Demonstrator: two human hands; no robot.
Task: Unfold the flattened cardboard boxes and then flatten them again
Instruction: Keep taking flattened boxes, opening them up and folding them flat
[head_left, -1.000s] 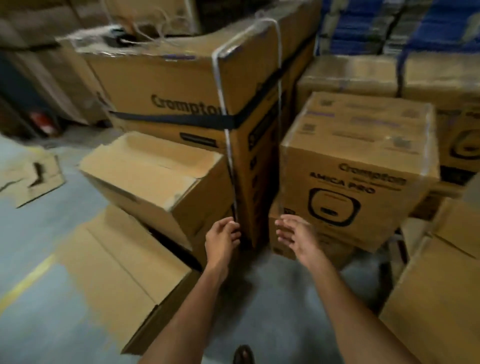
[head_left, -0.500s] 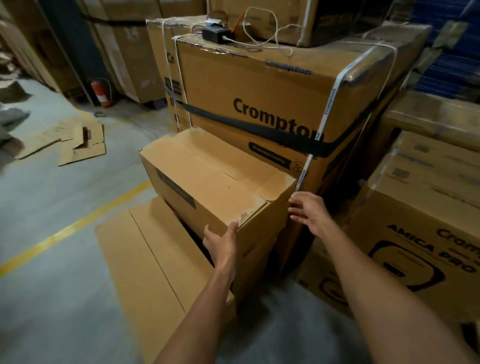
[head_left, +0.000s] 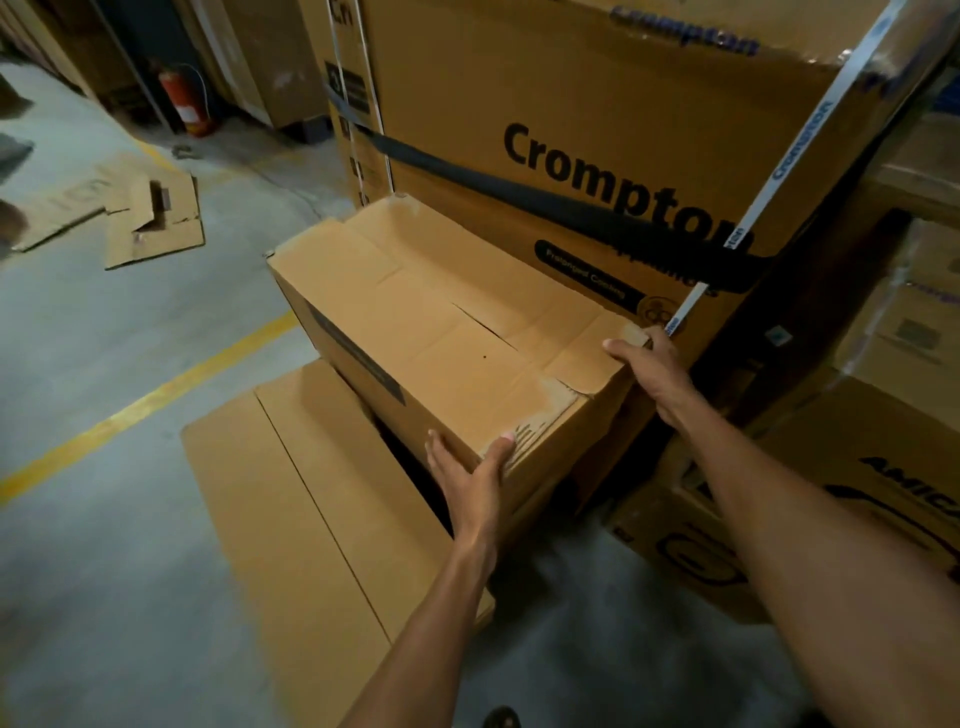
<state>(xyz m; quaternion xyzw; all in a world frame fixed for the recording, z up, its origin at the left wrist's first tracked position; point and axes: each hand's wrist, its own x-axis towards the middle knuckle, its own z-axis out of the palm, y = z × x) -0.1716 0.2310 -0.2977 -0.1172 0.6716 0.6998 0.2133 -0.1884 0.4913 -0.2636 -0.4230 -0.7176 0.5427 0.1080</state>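
One box, L hand flat on near corner, R hand newly gripping rt corner

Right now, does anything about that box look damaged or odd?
Yes. The plain box sits tilted; its top is peeled pale near the front corner, with a slit across it. Loose cardboard scraps lie on the floor, left.

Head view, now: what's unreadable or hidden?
- Inside of the unfolded box: head view, its closed top flaps cover it.
- Flat cardboard on the floor: head view, far end hidden behind the box.
- Oval label on the Crompton carton: head view, print blurred.
- Right-side carton: head view, print cut by the frame edge.
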